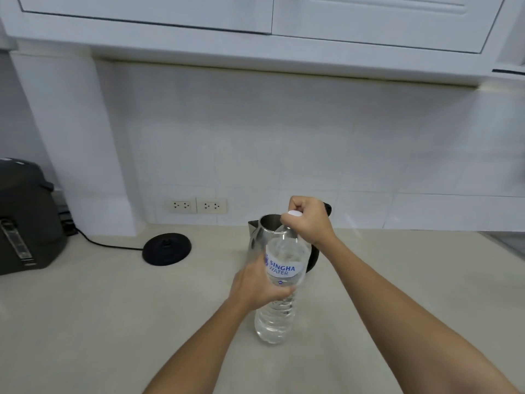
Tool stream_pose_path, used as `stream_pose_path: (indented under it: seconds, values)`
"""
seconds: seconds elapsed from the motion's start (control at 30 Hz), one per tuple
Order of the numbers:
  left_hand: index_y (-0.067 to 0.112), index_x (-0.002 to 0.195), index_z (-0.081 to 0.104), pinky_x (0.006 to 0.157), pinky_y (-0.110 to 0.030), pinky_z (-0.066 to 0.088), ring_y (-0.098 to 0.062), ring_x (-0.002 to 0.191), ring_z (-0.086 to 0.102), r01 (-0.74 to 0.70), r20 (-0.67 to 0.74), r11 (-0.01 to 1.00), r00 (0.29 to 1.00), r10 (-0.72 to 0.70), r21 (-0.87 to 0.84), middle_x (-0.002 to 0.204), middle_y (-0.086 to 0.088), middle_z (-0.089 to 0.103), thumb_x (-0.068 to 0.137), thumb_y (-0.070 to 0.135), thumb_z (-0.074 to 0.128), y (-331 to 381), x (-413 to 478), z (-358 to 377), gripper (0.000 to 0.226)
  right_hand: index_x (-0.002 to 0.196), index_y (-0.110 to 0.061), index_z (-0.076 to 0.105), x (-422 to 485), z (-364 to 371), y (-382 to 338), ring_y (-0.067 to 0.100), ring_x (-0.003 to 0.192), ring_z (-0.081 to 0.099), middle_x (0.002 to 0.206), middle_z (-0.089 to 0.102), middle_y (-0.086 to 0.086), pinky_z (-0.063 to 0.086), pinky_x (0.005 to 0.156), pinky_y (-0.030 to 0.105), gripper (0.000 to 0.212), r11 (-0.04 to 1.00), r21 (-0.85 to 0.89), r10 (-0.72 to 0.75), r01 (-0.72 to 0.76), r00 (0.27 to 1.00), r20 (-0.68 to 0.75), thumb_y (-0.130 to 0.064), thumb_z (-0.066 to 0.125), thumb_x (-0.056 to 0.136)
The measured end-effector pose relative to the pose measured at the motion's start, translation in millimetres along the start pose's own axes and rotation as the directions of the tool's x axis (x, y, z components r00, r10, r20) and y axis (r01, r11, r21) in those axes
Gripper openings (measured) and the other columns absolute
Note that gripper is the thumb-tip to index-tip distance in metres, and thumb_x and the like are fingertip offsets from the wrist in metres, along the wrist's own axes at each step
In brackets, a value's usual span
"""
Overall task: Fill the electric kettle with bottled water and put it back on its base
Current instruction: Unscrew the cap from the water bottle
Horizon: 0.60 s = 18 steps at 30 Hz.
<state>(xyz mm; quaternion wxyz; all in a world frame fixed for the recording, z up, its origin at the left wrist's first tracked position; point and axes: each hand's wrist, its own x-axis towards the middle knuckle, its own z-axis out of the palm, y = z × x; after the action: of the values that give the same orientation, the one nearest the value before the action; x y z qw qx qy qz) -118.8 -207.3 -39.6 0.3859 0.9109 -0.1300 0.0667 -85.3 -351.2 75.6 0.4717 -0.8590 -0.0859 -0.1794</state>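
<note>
Standing nearly upright at the middle of the view, the water bottle [279,268] is held between both hands. It is clear, filled most of the way, and a white label with blue lettering is wrapped round its upper body. Whether its bottom rests on the countertop [113,308] or is held just above it cannot be told. The bottle's middle, just below the label, is gripped by the left hand [255,282], whose fingers are curled round the ribbed body. The white cap [294,213] is enclosed from above by the right hand [308,220], with the fingers and thumb closed tightly round it; the cap is seated on the neck.

Directly behind the bottle, and partly hidden by it, the electric kettle [262,227] is set on the countertop. Its steel body is seen with the spout turned to the left, the mouth is uncovered, and the black lid [328,209] is raised behind the right hand. A black handle is visible at the kettle's right side.

The kettle is not seated on its base [166,248]: the round black disc lies apart from it to the left, on the same surface. A black cord [108,245] is led from the base leftward toward the wall. At the far left edge a dark appliance [25,217] is placed. Two double wall sockets [197,206] are set into the white tiles behind the base, and white cabinets [199,12] are mounted above.
</note>
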Motion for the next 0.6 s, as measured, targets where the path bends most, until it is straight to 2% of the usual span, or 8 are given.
stream_pose_path:
  seconds: [0.13, 0.23, 0.37, 0.43, 0.5, 0.6]
  values:
    - [0.037, 0.12, 0.047, 0.082, -0.027, 0.054, -0.006, 0.096, 0.063, 0.075, -0.036, 0.997, 0.997, -0.075, 0.008, 0.103, 0.021, 0.065, 0.047, 0.07, 0.072, -21, -9, -16, 0.083, 0.049, -0.019, 0.042, 2, 30, -9, 0.007, 0.046, 0.038, 0.046, 0.039, -0.01, 0.033, 0.046, 0.023, 0.022, 0.999, -0.019, -0.041, 0.042, 0.997, 0.058, -0.025, 0.062, 0.054]
    - [0.034, 0.119, 0.047, 0.081, -0.028, 0.054, -0.007, 0.095, 0.063, 0.109, -0.056, 0.994, 0.993, -0.108, 0.025, 0.103, 0.02, 0.064, 0.047, 0.07, 0.073, -35, -13, -27, 0.084, 0.05, -0.019, 0.043, 6, 48, -14, 0.003, 0.044, 0.041, 0.047, 0.043, -0.009, 0.036, 0.045, 0.022, 0.023, 0.998, -0.008, -0.058, 0.059, 0.993, 0.098, -0.025, 0.064, 0.056]
    - [0.033, 0.117, 0.046, 0.081, -0.028, 0.055, -0.008, 0.095, 0.064, 0.147, -0.052, 0.989, 0.988, -0.146, 0.012, 0.103, 0.019, 0.063, 0.048, 0.069, 0.074, -48, -17, -34, 0.083, 0.053, -0.019, 0.045, 8, 63, -16, 0.012, 0.052, 0.045, 0.052, 0.045, -0.006, 0.04, 0.051, 0.027, 0.02, 0.998, 0.003, -0.057, 0.057, 0.988, 0.146, -0.027, 0.063, 0.055]
    - [0.036, 0.119, 0.04, 0.083, -0.03, 0.056, -0.009, 0.097, 0.064, 0.168, -0.054, 0.985, 0.984, -0.17, -0.05, 0.105, 0.02, 0.062, 0.048, 0.066, 0.077, -50, -18, -34, 0.085, 0.055, -0.018, 0.046, 11, 68, -18, 0.012, 0.054, 0.046, 0.054, 0.046, -0.006, 0.04, 0.053, 0.028, 0.02, 0.998, 0.02, -0.062, 0.059, 0.982, 0.18, -0.026, 0.065, 0.058]
    - [0.042, 0.129, 0.026, 0.087, -0.031, 0.055, -0.009, 0.103, 0.061, 0.163, -0.048, 0.975, 0.984, -0.172, -0.15, 0.114, 0.02, 0.058, 0.049, 0.06, 0.082, -51, -18, -33, 0.099, 0.059, -0.02, 0.049, 14, 69, -22, 0.011, 0.054, 0.048, 0.057, 0.051, -0.006, 0.042, 0.054, 0.025, 0.021, 0.998, 0.006, -0.063, 0.063, 0.966, 0.25, -0.028, 0.068, 0.062]
    - [0.052, 0.135, 0.013, 0.096, -0.029, 0.051, -0.005, 0.113, 0.055, 0.143, -0.072, 0.939, 0.982, -0.174, -0.313, 0.126, 0.02, 0.05, 0.045, 0.052, 0.09, -49, -20, -30, 0.119, 0.072, -0.026, 0.052, 19, 61, -27, 0.01, 0.057, 0.055, 0.073, 0.064, -0.004, 0.047, 0.053, 0.026, 0.03, 0.986, -0.093, -0.085, 0.136, 0.905, 0.418, -0.049, 0.07, 0.065]
